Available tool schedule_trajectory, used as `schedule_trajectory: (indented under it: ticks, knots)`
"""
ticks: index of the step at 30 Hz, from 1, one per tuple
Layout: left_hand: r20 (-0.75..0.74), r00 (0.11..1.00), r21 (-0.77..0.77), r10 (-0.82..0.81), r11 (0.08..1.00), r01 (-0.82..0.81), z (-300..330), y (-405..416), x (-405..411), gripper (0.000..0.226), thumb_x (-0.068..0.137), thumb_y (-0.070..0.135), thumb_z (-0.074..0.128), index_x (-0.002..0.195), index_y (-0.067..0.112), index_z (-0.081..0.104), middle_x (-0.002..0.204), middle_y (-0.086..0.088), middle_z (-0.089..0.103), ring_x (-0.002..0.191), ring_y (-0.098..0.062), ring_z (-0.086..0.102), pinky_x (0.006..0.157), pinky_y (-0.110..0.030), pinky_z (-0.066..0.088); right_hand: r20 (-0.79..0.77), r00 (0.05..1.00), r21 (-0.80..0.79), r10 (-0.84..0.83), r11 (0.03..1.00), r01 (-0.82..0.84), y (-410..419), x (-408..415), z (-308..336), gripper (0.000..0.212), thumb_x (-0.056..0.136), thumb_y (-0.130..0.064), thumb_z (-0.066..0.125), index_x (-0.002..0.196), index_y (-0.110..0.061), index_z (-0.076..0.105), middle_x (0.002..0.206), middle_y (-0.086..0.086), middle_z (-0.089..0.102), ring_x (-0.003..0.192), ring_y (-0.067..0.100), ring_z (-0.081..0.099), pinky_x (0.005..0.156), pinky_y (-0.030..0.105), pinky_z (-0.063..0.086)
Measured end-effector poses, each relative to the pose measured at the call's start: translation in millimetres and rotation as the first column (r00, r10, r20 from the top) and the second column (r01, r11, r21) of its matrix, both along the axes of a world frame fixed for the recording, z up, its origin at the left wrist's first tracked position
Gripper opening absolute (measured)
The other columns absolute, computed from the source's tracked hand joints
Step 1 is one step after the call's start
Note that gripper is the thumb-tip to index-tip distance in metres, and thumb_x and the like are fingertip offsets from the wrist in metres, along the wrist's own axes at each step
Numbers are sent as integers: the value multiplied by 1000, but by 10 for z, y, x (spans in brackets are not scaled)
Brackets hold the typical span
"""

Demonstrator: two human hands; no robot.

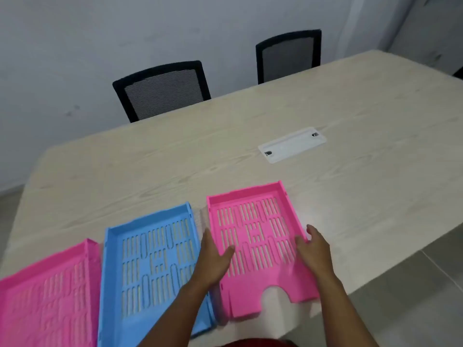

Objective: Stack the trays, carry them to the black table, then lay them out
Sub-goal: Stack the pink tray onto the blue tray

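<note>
Pink plastic, slotted: the right-hand pink tray [255, 249] lies flat on the pale wood-grain table [150, 171], notched front edge toward me. I see both hands on it, well apart. Left hand [213, 259] lies along its left wall, thumb over the rim onto the slotted floor. Right hand [313, 249] is at its right wall, fingers curled over the rim. Both look like they grip the tray's sides. Just beside, to the left, lies a blue tray [147, 266]; further left a second pink tray [47, 294], partly cut off by the frame edge. Mid-table: a white cable-port cover [292, 144]. Beyond the far edge, two black mesh chairs [162, 90] against a grey wall.
</note>
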State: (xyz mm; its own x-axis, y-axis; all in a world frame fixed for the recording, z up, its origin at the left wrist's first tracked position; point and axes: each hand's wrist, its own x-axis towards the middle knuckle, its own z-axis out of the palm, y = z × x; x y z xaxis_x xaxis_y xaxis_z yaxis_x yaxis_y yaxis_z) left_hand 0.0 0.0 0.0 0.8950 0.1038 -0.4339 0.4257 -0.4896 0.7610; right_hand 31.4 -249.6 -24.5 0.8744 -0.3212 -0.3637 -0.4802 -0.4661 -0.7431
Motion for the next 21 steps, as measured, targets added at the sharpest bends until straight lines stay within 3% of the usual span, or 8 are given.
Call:
schedule_trajectory:
  ticks: [2, 4, 7, 9, 11, 16, 18, 21]
  knots:
    - [-88, 993, -49, 77, 995, -82, -21, -52, 18, 96, 98, 42, 57, 160, 12, -11, 170, -10, 2, 156, -28, 14, 123, -40, 18, 1, 999, 8, 39, 999, -39, 6, -12, 11, 36, 96, -15, 54, 129, -6, 62, 119, 17, 70, 106, 33, 66, 91, 39, 53]
    - [-132, 984, -98, 117, 987, -131, -36, -86, 3, 96, 97, 44, 59, 161, 13, -5, 170, -11, 8, 155, -31, 19, 121, -44, 23, -4, 998, -17, 63, 998, -63, -9, -30, -3, 24, 95, -6, 51, 112, -6, 68, 95, 13, 73, 86, 33, 68, 75, 37, 54]
    - [-113, 977, -129, 181, 972, -195, -78, -138, -13, 94, 87, 55, 64, 160, 17, 17, 165, -7, 31, 148, -30, 36, 119, -49, 33, 4, 998, -74, 61, 995, -61, -89, -8, 1, 21, 90, 0, 45, 86, -6, 65, 74, 12, 68, 72, 37, 66, 67, 47, 56]
    - [-55, 976, -186, 211, 958, -217, -51, -165, -6, 77, 87, 52, 66, 151, 20, 36, 148, 1, 52, 133, -22, 53, 112, -43, 42, 14, 997, -115, 72, 991, -70, -168, 16, 55, 22, 90, 0, 44, 82, -5, 64, 71, 13, 67, 68, 36, 63, 66, 48, 56]
    - [16, 972, -250, 236, 942, -224, 57, -206, 20, 64, 90, 44, 67, 146, 23, 42, 137, 6, 59, 129, -18, 56, 106, -36, 43, 30, 996, -111, 86, 990, -82, -233, 57, 163, 24, 92, -1, 44, 85, -3, 67, 74, 15, 69, 63, 29, 60, 61, 40, 54]
    - [172, 922, -339, 347, 899, -276, 294, -27, 61, 84, 90, 49, 66, 158, 23, 25, 157, 12, 33, 145, -11, 32, 117, -35, 25, 91, 981, -104, 169, 982, -160, -52, 195, 512, 27, 94, -1, 43, 91, -8, 69, 78, 12, 69, 70, 31, 60, 54, 28, 42]
    - [211, 893, -361, 398, 880, -307, 409, 208, -15, 92, 81, 61, 67, 157, 24, 30, 158, 9, 38, 144, -11, 37, 121, -38, 26, 108, 971, -85, 214, 975, -206, 184, 206, 620, 28, 94, -1, 42, 95, -10, 69, 83, 12, 71, 72, 29, 61, 54, 28, 42]
    - [250, 853, -336, 458, 867, -368, 501, 691, -225, 101, 68, 76, 67, 150, 23, 43, 152, 3, 52, 139, -14, 49, 120, -45, 35, 134, 936, -43, 326, 945, -323, 658, 121, 729, 29, 95, 1, 42, 97, -15, 66, 84, 3, 69, 71, 8, 61, 54, 23, 41]
